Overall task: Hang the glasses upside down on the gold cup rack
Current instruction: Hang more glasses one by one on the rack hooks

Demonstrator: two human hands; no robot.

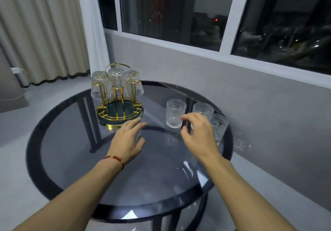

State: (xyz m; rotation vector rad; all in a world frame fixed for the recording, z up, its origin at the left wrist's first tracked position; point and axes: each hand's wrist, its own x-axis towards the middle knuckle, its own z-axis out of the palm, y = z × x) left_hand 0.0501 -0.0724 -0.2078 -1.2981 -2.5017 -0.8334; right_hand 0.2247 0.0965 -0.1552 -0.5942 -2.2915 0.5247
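1. Dark window panes [172,12] and a pale curtain [35,29] back the round smoked-glass table [75,159] we stand over; a hard top like this forgives no dropped glass.
2. Farthest left, the gold cup rack [118,105] stands near the table's far-left rim with three hung glasses [116,80] already upside down on its pegs. We judge that a bump to the rack could shake them loose or nudge it toward the edge.
3. Our left hand [129,139] hovers just in front of the rack's base, fingers spread and holding nothing that we can make out. Reaching carelessly forward from here could knock the base.
4. Our right hand [197,134] is loosely curled, thumb and fingers apart, empty, closing toward the nearest upright glass [175,113].
5. Two more upright glasses [203,110] [219,125] stand just beside and behind that hand; the rightmost sits close to the table's rim, so a sweeping wrist could tip it off.
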